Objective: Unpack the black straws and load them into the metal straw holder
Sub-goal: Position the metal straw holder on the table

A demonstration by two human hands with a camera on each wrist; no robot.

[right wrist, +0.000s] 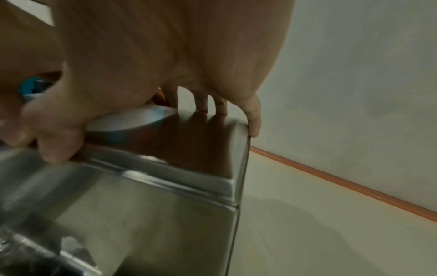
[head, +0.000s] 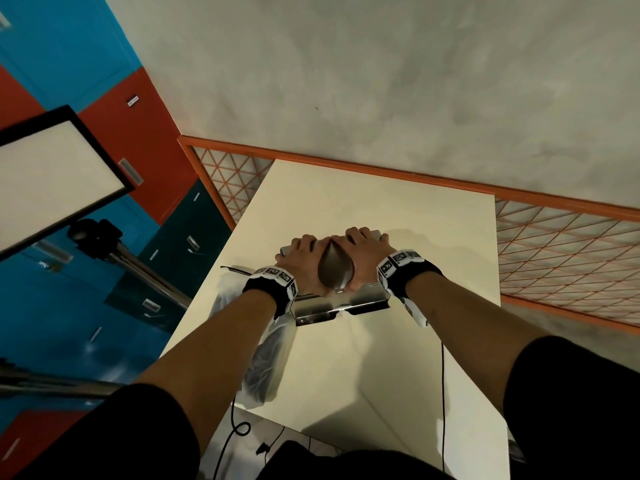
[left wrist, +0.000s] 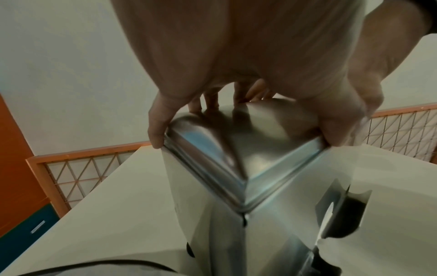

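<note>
Item: holder (head: 341,304), polished metal box with a domed lid (head: 335,271), stood on the bench (head: 433,244) at the centre of the head view.

Left hand (head: 300,263): clasped over the lid's left end, thumb hooked at the near rim, fingers curled down the far side.

Right hand (head: 360,251): clasped over the right end in mirror fashion, little finger at the outer corner. Judged: a two-handed hold at opposite ends keeps the lid level, probably for lifting it off or seating it. No gap between lid and box could be made out.

Straws (head: 266,362): black, a bundle inside a clear bag (head: 228,296), lying at 7 o'clock from the holder, just beside it and partly under the left forearm. Judged: kept near so the reach is short once the holder is opened. Whether the bag was opened cannot be told.

Loading: judged not yet begun.
</note>
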